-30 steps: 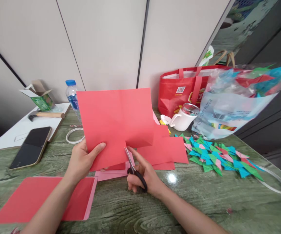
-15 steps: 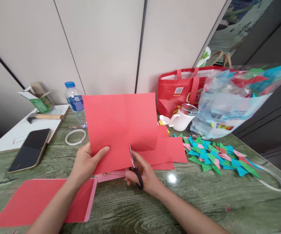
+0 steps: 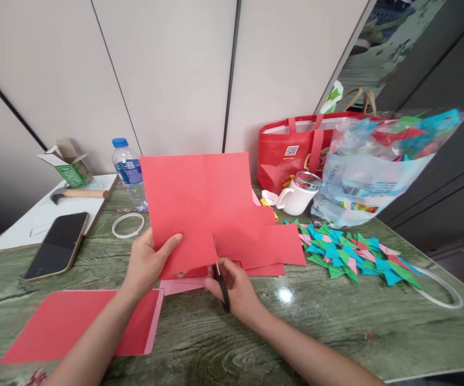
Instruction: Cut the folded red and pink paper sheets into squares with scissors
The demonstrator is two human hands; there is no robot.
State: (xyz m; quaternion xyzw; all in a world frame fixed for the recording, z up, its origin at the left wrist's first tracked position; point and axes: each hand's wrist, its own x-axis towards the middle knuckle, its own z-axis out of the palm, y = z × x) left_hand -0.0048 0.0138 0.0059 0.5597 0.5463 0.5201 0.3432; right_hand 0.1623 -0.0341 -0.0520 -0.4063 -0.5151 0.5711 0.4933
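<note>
My left hand (image 3: 148,262) pinches the lower left edge of a red paper sheet (image 3: 191,203), holding it upright over the green table (image 3: 296,327). My right hand (image 3: 234,287) grips black-handled scissors (image 3: 219,276), whose blades point up into a cut in the sheet's bottom edge. Beneath lie more red sheets (image 3: 274,246) and a pink sheet (image 3: 179,286). A red sheet on pink backing (image 3: 74,324) lies flat at the lower left.
A pile of folded green, blue and pink paper pieces (image 3: 352,254) lies to the right. Behind stand a white mug (image 3: 298,195), a red bag (image 3: 292,153), a plastic bag (image 3: 376,171) and a water bottle (image 3: 129,174). A phone (image 3: 58,244), tape ring (image 3: 127,224) and hammer (image 3: 81,194) sit at left.
The scissor blades have moved further up into the red sheet along the cut. The sheet has shifted slightly right and lower with my left hand still holding it.
</note>
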